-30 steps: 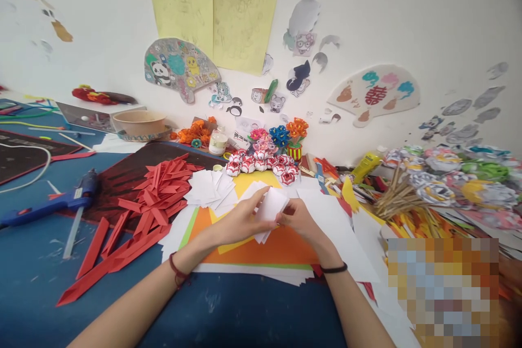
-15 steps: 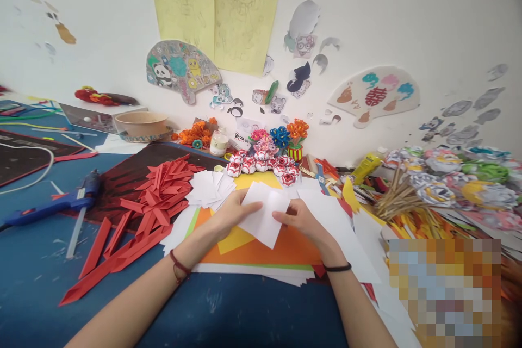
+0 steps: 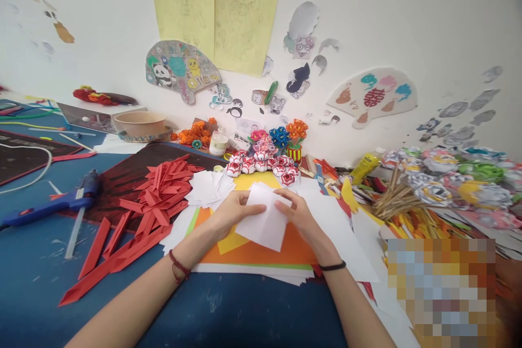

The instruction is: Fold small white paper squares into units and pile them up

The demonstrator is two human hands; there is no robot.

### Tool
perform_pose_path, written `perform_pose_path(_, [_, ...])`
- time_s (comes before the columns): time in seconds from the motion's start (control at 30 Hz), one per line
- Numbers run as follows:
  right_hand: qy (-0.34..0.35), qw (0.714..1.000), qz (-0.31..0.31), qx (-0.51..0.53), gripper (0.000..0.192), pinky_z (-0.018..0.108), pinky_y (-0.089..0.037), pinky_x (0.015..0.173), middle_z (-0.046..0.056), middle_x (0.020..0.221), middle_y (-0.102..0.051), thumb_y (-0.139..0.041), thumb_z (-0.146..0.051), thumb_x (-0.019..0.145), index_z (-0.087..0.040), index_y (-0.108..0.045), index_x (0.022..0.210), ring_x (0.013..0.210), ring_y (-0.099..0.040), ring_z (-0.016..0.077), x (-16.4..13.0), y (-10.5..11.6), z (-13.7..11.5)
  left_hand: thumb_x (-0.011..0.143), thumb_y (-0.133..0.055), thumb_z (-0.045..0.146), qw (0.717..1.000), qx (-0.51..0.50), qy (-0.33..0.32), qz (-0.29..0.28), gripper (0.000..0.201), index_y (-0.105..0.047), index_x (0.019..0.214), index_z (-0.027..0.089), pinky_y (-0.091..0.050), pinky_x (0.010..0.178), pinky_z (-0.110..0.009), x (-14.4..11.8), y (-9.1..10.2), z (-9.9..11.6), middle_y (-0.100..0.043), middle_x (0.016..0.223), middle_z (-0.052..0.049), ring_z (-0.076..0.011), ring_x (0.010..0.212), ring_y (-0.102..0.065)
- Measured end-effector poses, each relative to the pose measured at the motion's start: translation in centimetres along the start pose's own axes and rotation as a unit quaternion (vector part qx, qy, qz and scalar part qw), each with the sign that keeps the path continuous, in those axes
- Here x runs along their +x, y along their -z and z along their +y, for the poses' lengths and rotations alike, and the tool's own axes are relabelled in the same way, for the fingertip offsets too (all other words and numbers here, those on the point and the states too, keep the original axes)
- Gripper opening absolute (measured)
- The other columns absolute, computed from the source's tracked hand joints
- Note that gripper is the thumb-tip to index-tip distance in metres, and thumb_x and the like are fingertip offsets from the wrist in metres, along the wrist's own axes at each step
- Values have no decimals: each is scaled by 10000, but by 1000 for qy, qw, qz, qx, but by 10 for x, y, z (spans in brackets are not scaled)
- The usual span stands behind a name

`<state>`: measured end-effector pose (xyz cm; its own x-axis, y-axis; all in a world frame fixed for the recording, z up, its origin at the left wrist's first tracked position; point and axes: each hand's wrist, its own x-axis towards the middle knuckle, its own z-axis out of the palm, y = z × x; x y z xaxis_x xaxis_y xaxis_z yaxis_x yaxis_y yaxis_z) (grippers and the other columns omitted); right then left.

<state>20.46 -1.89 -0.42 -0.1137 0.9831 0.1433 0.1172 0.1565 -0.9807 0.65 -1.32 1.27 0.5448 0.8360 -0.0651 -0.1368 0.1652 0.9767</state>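
Observation:
A square of white paper (image 3: 263, 225) with a crease down it is held up between my two hands. My left hand (image 3: 233, 212) grips its left edge, thumb across the front and fingers behind. My right hand (image 3: 299, 212) pinches the upper right part, thumb on the front. Below the paper lie a yellow sheet (image 3: 230, 240) and an orange sheet (image 3: 299, 244), on top of a stack of coloured and white sheets. White paper squares (image 3: 210, 187) sit in a loose pile just beyond my left hand.
Folded red paper strips (image 3: 159, 196) heap at left, beside a blue glue gun (image 3: 77, 198). Red-and-white paper flowers (image 3: 261, 163) stand behind the stack. At right are white sheets (image 3: 330, 217), a bundle of sticks (image 3: 395, 196) and large paper flowers (image 3: 444, 174).
My right hand has moved slightly up, its fingers now reaching behind the paper's top right. The paper has turned a little and its crease shows differently. The left hand has barely moved.

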Motion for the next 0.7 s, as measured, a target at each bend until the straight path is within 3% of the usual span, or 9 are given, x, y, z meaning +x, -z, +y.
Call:
perform_pose_path(0.17, [-36,997,-42,58,213,267,-473,600,28,807,-653,-690,-369,724,-178,-662,817,702,-602,178,-5,-3,-5,686,-704,362,999,34,-15,13,315,-665,903,136,-476,603,-261,0,-2,1,-679,852,-72,-181,711,-620])
perform_pose_path(0.33, [-26,995,-92,30,175,259,-453,622,26,767,-652,-681,-331,740,-158,-687,770,706,-589,166,-8,-3,-11,743,-631,362,986,143,-71,36,236,-663,776,131,-429,581,-226,4,-1,0,-637,769,-39,-148,687,-565])
perform_pose_path(0.7, [-6,992,-124,3,180,236,-405,584,10,723,-613,-628,-331,785,-158,-666,755,659,-541,133,-8,-3,-12,799,-548,317,953,276,-126,26,218,-676,801,141,-421,632,-227,2,-3,1,-673,814,-39,-160,749,-583])
